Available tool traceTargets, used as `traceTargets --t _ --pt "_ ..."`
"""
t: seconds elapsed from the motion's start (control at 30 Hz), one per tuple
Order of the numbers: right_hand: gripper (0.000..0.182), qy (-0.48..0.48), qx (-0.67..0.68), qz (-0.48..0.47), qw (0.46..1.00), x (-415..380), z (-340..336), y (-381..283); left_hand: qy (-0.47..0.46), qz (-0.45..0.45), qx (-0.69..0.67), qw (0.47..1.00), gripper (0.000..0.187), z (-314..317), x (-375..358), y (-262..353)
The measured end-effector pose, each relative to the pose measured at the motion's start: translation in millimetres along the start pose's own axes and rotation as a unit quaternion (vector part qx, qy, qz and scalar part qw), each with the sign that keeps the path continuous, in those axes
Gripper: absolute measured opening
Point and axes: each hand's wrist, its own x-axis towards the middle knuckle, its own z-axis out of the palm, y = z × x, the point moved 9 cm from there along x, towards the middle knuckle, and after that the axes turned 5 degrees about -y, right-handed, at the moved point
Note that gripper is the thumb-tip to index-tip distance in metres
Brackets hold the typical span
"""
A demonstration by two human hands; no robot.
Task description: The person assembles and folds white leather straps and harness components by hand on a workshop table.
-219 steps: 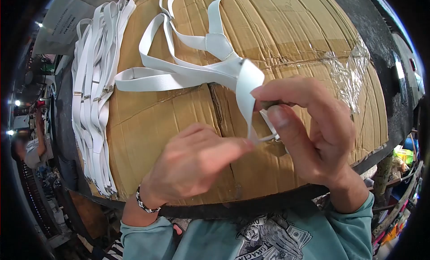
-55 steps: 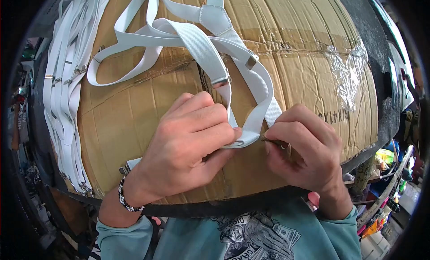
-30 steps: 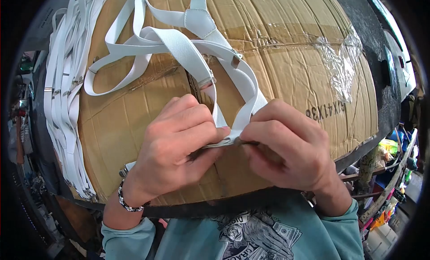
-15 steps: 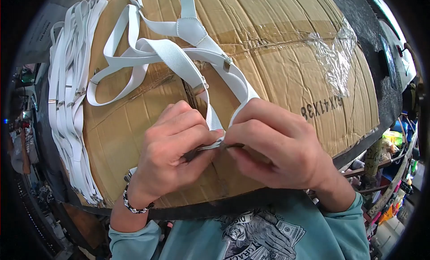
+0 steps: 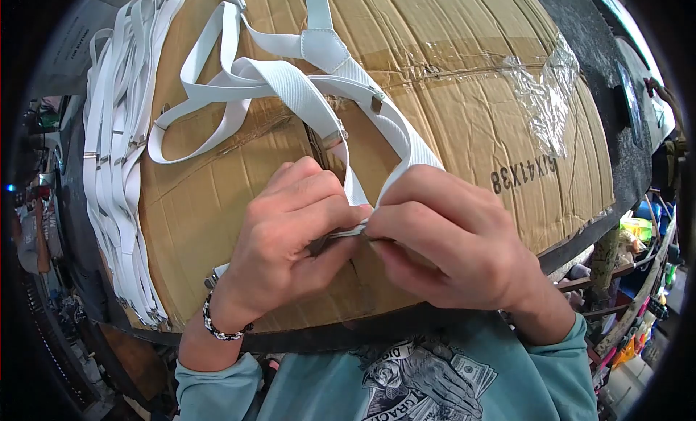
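Note:
White elastic suspenders (image 5: 293,95) with metal clips and a stitched Y-shaped joining patch (image 5: 324,48) lie loosely looped on the cardboard. Two of their straps run down to my hands. My left hand (image 5: 297,236) is pinched on the strap ends near the front of the cardboard. Against its fingertips, my right hand (image 5: 446,240) pinches the same white straps from the right. The fingers hide most of the spot where the straps meet. A metal clip with a bit of white strap (image 5: 216,274) shows beside my left wrist.
Flattened cardboard (image 5: 464,124) with printed numbers and clear tape covers the dark table (image 5: 631,160). A long bundle of white suspenders (image 5: 116,153) lies along its left side. Cluttered items (image 5: 638,276) stand beyond the table on the right.
Both hands have shifted very slightly to the right in view, still pinching the straps. The suspenders and the bundle also appear a little further right.

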Motion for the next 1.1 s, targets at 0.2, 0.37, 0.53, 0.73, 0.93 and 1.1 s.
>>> traceTargets --t 0.2,0.37,0.53,0.73,0.93,1.1 --pt "0.03 -0.031 -0.037 0.011 0.999 -8.4 -3.5 9.2 -0.004 0.0 0.029 1.0 0.027 1.3 1.9 0.9" --pt "0.03 -0.034 -0.034 0.031 0.998 -10.4 -6.2 13.8 -0.002 -0.002 0.025 1.0 0.027 0.4 2.7 4.1" --pt "0.031 -0.026 0.004 0.011 1.0 0.2 -0.2 -1.4 0.003 0.003 0.001 1.0 0.027 2.9 -1.8 1.0" --pt "0.027 -0.045 -0.052 0.017 0.997 -10.8 -0.7 5.7 0.012 -0.003 0.018 1.0 0.026 -1.1 1.4 2.9" --pt "0.025 -0.022 -0.05 0.058 0.997 -10.6 -14.4 7.8 0.02 0.005 0.009 1.0 0.026 -2.3 1.1 0.6" --pt "0.028 -0.008 -0.04 0.034 0.999 -6.1 -9.5 0.0 0.017 0.011 0.02 1.0 0.026 -2.0 0.8 4.0"
